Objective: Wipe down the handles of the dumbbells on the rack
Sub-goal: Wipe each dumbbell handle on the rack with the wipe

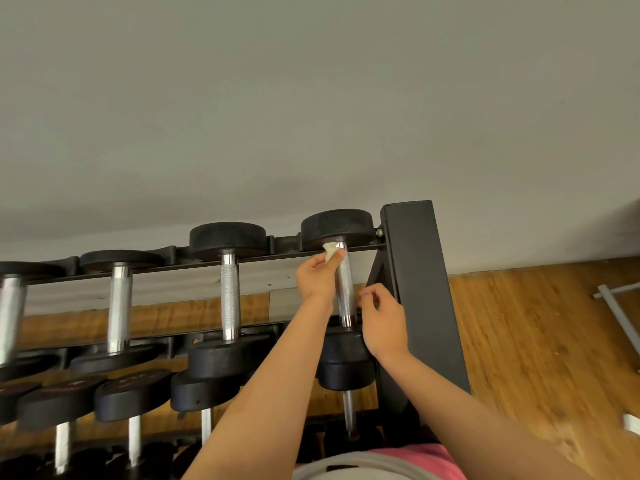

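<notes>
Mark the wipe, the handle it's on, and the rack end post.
wipe (330,253): head view, white wad at the bar's top end.
handle (345,289): head view, bare middle of the bar.
rack end post (417,271): head view, its black front face.

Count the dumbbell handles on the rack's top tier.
4: the far-left handle, the second handle, the knurled third handle, and the rightmost handle, where the left hand holds a white wipe. More may lie past the frame's left edge.

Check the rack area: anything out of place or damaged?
Dumbbells sit straight on the rack. One oddity: a grey metal bar lies loose on the floor right of the rack, purpose unclear.
</notes>
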A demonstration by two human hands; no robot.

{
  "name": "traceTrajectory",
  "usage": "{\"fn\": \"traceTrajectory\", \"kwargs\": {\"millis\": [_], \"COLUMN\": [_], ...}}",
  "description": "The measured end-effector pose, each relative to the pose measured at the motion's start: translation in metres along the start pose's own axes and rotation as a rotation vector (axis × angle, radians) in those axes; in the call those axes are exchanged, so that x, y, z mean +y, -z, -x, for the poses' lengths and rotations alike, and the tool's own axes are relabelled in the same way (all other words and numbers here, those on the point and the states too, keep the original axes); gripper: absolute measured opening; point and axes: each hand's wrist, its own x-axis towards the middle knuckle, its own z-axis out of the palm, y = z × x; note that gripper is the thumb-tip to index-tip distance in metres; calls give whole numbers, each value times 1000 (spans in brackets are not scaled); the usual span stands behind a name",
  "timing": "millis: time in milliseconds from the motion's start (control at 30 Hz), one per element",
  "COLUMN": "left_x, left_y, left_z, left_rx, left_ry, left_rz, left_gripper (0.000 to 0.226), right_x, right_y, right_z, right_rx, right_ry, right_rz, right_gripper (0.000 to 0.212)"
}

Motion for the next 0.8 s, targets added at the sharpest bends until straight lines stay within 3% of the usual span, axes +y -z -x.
{"fn": "traceTrajectory", "kwargs": {"millis": [200, 433, 800], "left_x": [-3, -10, -11], "left_y": [2, 2, 14], "left_z": [3, 8, 15], "left_rx": [43, 98, -29], "left_ry": [-55, -205, -226], "left_rz": [-26, -123, -230], "left_gripper": [8, 12, 10], "right_x": [0, -1, -1], "right_y": [0, 1, 0], "right_z": [1, 2, 1], "right_rx": [-1, 4, -10], "right_ry": [-5, -5, -1], "right_rz": [-1, -3, -16], "right_gripper": [18, 20, 22]}}
